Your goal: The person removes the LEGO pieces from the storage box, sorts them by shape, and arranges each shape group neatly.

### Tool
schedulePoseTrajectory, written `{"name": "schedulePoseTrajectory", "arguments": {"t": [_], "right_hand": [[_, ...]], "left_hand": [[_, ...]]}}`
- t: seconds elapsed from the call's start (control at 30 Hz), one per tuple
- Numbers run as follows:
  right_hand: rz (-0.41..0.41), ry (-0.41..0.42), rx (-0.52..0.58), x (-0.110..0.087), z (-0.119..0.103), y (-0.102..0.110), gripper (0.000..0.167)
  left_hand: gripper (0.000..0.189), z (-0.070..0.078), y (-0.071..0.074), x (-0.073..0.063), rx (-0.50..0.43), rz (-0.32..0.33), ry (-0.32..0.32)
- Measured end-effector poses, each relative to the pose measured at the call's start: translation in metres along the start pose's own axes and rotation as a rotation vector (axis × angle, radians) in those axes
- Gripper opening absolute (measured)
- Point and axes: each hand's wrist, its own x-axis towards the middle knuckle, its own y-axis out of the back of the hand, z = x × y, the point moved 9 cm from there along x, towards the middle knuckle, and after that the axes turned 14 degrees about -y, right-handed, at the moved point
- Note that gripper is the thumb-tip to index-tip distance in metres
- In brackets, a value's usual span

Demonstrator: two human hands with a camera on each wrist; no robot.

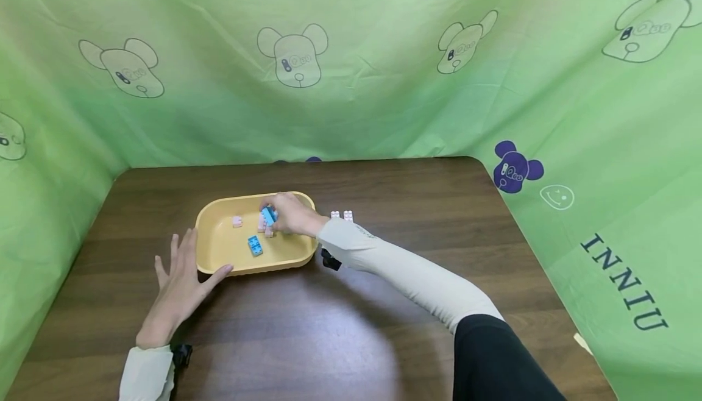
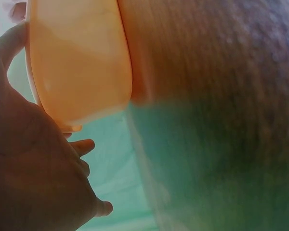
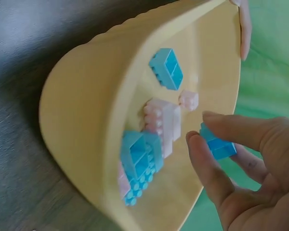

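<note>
Right hand (image 1: 292, 213): reaching over the yellow tray; thumb and finger are pinching a blue toy brick.
Blue toy brick (image 3: 218, 145): being held at the fingertips, above the tray floor.
Left hand (image 1: 183, 285): resting against the tray's left end, fingers spread apart, thumb lying along the near edge.
Yellow tray (image 1: 219, 251): sitting left of centre, towards the table's far edge; rounded corners.
Tray contents: a loose blue brick (image 1: 255, 245) is lying by the near edge, midway along; a small pink brick (image 1: 237, 222) is lying in the left half; larger pink bricks (image 3: 166, 120) are lying between that one and the blue pile (image 3: 138, 154), whose pieces are touching.
Beyond the tray: two pale pink bricks (image 1: 342, 214) are standing on the table (image 1: 417, 194), just off the tray's right edge.
Backdrop: a green printed curtain (image 1: 356, 114) is hanging behind the table's far edge and along its sides.
In the way: the right hand is covering part of the tray's far edge and the bricks beneath; the white sleeve (image 1: 406, 267) is cutting across the pale pair.
Hard to make out: the left wrist view is blurring the table; the pile's exact count is not showing; the table's near edge is falling outside the head view.
</note>
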Motion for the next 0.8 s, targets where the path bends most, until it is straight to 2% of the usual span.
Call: {"name": "schedulePoseTrajectory", "arguments": {"t": [0.27, 0.6, 0.8], "right_hand": [[0.003, 0.079, 0.035, -0.007, 0.008, 0.005, 0.05], [0.013, 0.015, 0.077, -0.014, 0.027, 0.011, 0.046], [0.033, 0.021, 0.079, -0.019, 0.034, 0.017, 0.047]], "left_hand": [[0.112, 0.0, 0.0, 0.0, -0.001, 0.007, -0.004], [0.112, 0.001, -0.002, -0.001, -0.002, -0.003, -0.005], [0.112, 0.002, -0.001, 0.0, 0.004, 0.005, -0.018]]}}
